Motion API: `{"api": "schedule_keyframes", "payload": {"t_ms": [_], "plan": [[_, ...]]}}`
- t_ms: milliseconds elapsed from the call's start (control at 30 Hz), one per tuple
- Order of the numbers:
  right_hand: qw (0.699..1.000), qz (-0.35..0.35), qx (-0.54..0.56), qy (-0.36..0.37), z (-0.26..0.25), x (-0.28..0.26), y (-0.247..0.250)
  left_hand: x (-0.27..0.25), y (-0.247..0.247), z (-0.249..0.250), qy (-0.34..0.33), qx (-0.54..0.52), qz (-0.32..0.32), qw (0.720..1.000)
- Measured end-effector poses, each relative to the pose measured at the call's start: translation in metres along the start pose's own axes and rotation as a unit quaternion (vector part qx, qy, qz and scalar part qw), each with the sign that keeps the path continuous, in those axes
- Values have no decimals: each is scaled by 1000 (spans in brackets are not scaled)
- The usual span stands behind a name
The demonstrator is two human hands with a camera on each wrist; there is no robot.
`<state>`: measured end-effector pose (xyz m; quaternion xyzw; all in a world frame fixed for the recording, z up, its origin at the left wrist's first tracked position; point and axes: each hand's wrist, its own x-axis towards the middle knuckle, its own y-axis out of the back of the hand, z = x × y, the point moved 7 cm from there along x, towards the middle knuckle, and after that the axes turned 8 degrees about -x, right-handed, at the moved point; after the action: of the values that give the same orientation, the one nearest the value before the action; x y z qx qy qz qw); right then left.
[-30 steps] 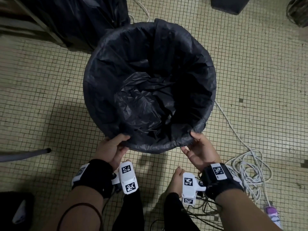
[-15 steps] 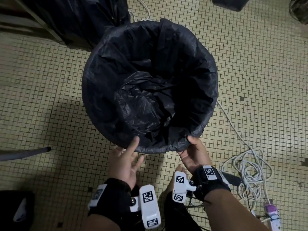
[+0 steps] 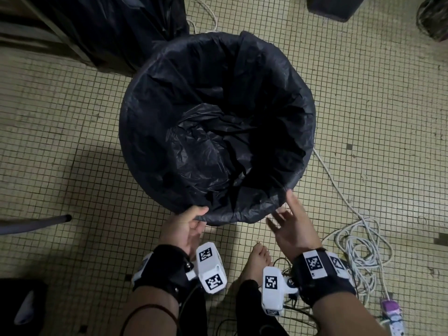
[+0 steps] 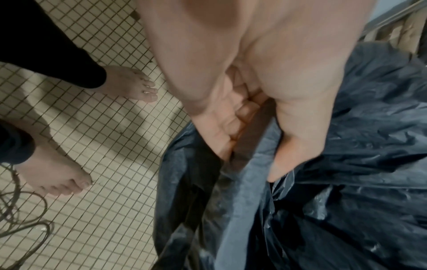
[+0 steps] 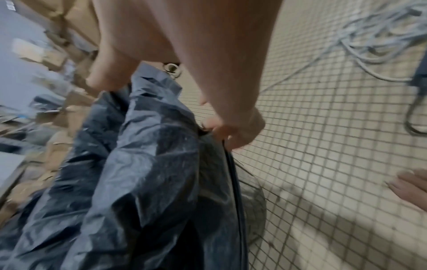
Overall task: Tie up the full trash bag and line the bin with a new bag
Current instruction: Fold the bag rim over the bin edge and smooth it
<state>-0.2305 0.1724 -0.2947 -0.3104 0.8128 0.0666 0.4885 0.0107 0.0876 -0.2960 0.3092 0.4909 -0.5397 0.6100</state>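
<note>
The left hand (image 3: 184, 225) pinches the near rim of the new black bag (image 3: 155, 98), thumb over the folded edge, its grip clamped on the plastic. The right hand (image 3: 289, 225), fingers spread apart, seems just to brush the rim in a blurred view. The bag lines the round bin (image 3: 306, 163) on the tiled floor (image 3: 72, 122); inside lies only crumpled liner. Beyond stands a full black trash bag (image 3: 116, 27).

head overhead; wrists close; bin (image 3: 213, 69) shared
</note>
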Motion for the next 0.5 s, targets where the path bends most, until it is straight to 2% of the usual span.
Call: {"api": "schedule_keyframes", "payload": {"t_ms": [67, 167, 300, 500], "plan": [[995, 62, -32, 74, -19, 2, 8, 3, 0, 8, 5, 8, -15, 1000], [985, 92, -40, 139, -41, 4, 7, 8, -1, 19, 5, 0, -37, 999], [990, 73, -20, 118, -53, 13, -1, 12, 1, 31, 18, 4, -36, 999], [997, -19, -47, 52, -49, 19, -17, 17, 7, 44, -30, -28, -3, 999]]}}
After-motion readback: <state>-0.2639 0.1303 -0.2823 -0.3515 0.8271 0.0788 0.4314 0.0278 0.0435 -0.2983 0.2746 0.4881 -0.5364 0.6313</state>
